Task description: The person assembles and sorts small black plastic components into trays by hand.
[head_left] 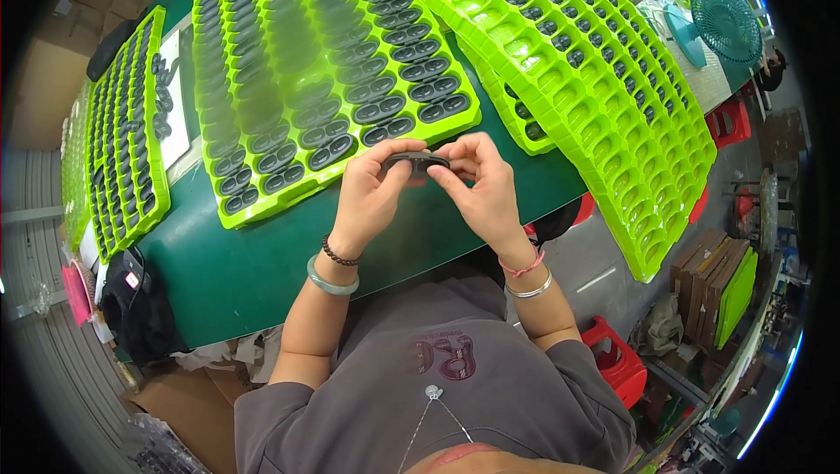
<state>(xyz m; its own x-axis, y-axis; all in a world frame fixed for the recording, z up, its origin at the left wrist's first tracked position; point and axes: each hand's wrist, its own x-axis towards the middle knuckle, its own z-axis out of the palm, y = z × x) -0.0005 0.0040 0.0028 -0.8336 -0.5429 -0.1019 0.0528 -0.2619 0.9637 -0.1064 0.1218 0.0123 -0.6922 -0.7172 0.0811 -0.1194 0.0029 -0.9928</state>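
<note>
A small black oval plastic part [418,161] is pinched between both hands above the dark green table [262,255]. My left hand [372,194] grips its left end with thumb and fingers. My right hand [481,185] holds its right end, fingertips on top. Just beyond the hands lies a lime green tray [262,207] whose slots are filled with several of the same black parts. A second lime green tray [630,203] to the right has mostly bare slots, with black parts only in its far rows.
Another filled green tray [122,150] lies at the table's left end, over a white sheet [179,115]. A teal fan [724,23] stands at the far right. Red stools [617,360] and stacked boxes [713,277] sit on the floor to the right.
</note>
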